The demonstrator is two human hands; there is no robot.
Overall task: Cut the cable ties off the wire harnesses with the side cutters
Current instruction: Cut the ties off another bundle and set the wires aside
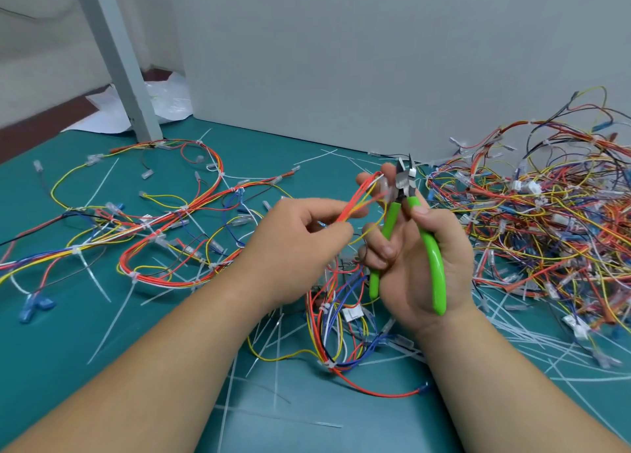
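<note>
A: Where are the side cutters?
B: Centre-right of the frame, up off the mat. Long axis near vertical, nose pointing up and away, top leaning slightly left. Jaws stand a little apart, and a small white piece sits at them; I can't tell if it's a tie head.

A: Hands?
B: The right hand grips the glossy green handles, which are spread, thumb on the right one and fingers curled round the left. The left hand pinches a held harness, thin red, yellow and white wires fanning up-right to the cutter nose. The rest of it hangs in loops onto the mat between the forearms.

A: Room to move?
B: It's tight on the right, with a dense tangled pile of harnesses running to the frame edge. On the left a looser harness lies spread flat, still tied. A white panel stands behind, and a grey post at upper left.

A: Surface?
B: A teal mat, matte, littered with thin white cut ties lying straight at all angles.
</note>
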